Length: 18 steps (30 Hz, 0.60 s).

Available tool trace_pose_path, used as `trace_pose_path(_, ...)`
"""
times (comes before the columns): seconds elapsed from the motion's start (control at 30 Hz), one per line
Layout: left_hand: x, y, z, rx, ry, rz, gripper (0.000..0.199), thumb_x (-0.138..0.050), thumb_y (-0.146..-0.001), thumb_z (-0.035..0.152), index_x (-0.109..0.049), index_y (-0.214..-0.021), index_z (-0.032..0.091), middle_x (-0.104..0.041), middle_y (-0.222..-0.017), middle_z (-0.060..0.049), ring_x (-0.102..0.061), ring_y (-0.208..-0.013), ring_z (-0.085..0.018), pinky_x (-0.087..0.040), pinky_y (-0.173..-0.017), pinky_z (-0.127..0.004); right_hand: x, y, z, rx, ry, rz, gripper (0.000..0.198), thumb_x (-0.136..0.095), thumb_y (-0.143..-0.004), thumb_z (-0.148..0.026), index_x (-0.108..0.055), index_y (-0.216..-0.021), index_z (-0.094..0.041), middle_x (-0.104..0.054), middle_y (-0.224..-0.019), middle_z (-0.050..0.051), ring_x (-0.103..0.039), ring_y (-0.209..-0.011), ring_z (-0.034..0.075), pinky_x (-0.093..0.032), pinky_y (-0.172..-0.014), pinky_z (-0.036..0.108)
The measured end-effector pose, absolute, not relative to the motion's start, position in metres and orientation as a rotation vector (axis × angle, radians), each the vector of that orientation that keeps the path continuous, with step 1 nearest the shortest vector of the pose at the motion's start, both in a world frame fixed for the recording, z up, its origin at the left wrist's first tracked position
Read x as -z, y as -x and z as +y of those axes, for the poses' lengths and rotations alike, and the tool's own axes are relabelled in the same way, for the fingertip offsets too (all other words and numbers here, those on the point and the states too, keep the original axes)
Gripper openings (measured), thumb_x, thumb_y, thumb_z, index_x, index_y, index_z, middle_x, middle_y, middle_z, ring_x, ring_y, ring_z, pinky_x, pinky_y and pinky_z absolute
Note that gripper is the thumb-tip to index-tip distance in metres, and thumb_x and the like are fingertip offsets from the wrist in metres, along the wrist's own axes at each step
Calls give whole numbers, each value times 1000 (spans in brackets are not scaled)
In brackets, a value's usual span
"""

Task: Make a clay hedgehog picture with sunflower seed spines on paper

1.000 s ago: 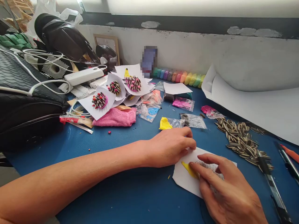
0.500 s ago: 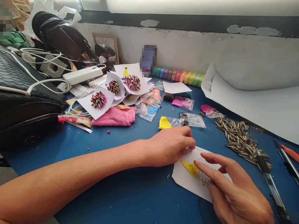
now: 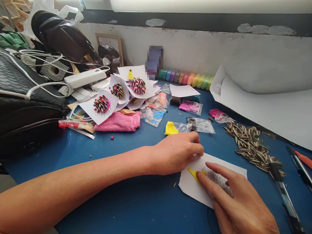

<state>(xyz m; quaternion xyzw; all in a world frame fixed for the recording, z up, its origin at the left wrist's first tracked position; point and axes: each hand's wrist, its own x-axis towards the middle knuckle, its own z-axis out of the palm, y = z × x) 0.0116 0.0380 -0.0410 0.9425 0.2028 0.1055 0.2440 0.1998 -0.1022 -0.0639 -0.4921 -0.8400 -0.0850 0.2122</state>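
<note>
Clay (image 3: 191,171), yellow, on a paper (image 3: 186,186), with both hands at work.
The right hand (image 3: 240,200), fingers loosely spread and grasping nothing visible, sets its index fingertip on the clay, beside a drawing (image 3: 216,178). The left hand (image 3: 179,154) is half curled at the paper's upper left edge; from where I stand, its grip cannot be told. Seeds (image 3: 253,146) and a pen (image 3: 285,198) lie to the right.

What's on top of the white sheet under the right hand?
The white sheet bears a yellow clay-like patch and a drawing in dark lines. The right hand covers part of each, so their full outlines, and whatever else lies beneath it, cannot be seen.
</note>
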Motion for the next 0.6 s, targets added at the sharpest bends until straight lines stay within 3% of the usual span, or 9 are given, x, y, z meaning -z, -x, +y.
trace_pose_path(0.6, 40, -11, 38, -271, -2585, 550, 15, -55, -99, 15, -68, -107, 16, -60, -116, -9, -63, -100, -21, -51, -83, -32, 61, -200, -102, 199, 1359, -2303, 41, -54, -91, -9, -65, -130, -18, -54, -141, 18, -59, -125, 29, -54, -96, 41)
